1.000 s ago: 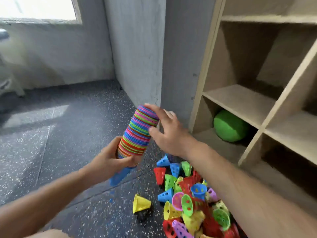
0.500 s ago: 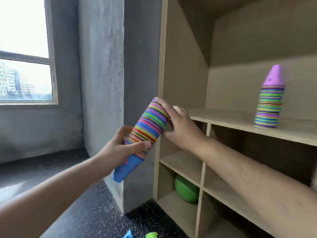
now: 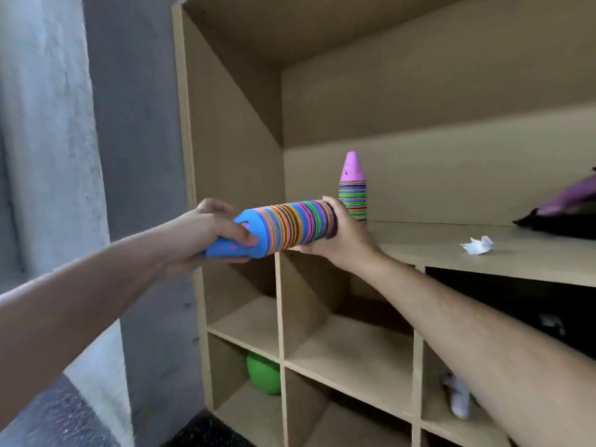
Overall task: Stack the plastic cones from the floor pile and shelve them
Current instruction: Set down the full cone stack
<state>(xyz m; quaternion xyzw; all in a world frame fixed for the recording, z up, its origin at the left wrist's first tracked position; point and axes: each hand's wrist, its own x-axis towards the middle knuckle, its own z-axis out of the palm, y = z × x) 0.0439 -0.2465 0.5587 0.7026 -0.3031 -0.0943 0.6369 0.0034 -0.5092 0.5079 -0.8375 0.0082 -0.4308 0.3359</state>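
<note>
cone stack (image 3: 296,224) held sideways, left hand (image 3: 196,233) fingers (image 3: 235,232) curled round blue tip, right hand (image 3: 348,243) gripping base

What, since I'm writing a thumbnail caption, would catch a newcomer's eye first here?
First the rainbow-striped cone stack, held sideways at the shelf edge, left hand gripping its blue tip, right hand its base. Behind it a purple-topped stack stands upright on the shelf; a green ball sits in a low cubby.

A rainbow-striped cone stack (image 3: 296,225) with a blue tip, a purple-topped striped stack (image 3: 352,195), and a green ball (image 3: 263,374) in a tan shelf unit (image 3: 419,250).
</note>
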